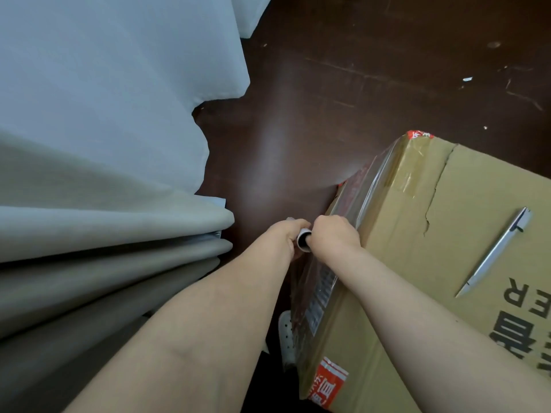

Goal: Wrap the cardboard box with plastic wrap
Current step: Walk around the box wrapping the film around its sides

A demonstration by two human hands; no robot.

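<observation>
Two hands: the left hand point(287, 235) and the right hand point(334, 234) are each curled tight around the same roll, knuckles almost touching, with no slack in either hold.
Roll: the roll of plastic wrap point(304, 239) stands roughly upright between the fists. Only its hollow core end shows. It sits just beside the box's left wall, near the top edge.
Film: the stretched film point(365, 189) lies glossy against that left wall. It runs from the far corner to the hands and on below the right wrist, lapping slightly over the top edge.
Box: the cardboard box point(432, 263) sits on the dark floor point(328, 84), right of the hands.
Done: I'd say the wrap is anchored and at least this one wall is covered. How many layers lie there I cannot tell.
Left: the top face is bare cardboard with old tape and a torn seam. The other walls are out of sight. The film is not yet cut from the roll, so this looks like an early-to-middle stage.
On top: a slim silver tool point(495, 251), perhaps a pen or cutter, lies loose on the lid. It would be in the way of any pass over the top.
Around: the curtains point(104, 174) hang close on the left, leaving a narrow lane for carrying the roll round. A white shoe point(286, 335) shows below the arms.
</observation>
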